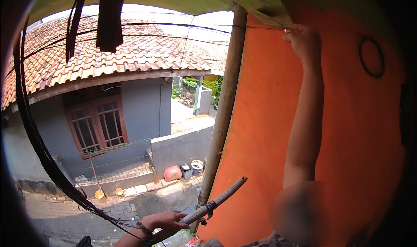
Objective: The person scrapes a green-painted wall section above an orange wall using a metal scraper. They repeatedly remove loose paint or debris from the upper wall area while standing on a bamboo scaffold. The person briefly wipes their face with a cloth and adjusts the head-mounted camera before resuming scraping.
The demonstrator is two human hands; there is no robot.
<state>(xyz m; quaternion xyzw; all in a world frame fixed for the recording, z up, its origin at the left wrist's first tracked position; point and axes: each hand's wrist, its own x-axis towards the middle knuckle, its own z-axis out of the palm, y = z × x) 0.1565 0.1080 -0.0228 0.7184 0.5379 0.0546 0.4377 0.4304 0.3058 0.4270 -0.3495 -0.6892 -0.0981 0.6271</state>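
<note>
Evidently the left hand is steadying the grey pole: its fingers are curled over the shaft, with no gap that I can see, though the thumb is hidden beneath. The pole slants up to the right across the lower middle of the view, its tip in front of the orange wall, and I take that tilt as the natural angle for a low grip. A black tie is wrapped round the shaft above the knuckles, perhaps to bind something to it.

The right hand is raised nearly to full stretch, presumably because the ceiling edge is so high. Its fingers are bent inward where a thin wire meets them; whether they pinch that wire, the edge or the small pale bit at their tips, I can't make out.

A blurred patch covers whatever lies below the raised elbow. The pole's lower end is lost behind the left wrist, and the frayed black cable bundle thins out near it, its strands too fine to follow.
</note>
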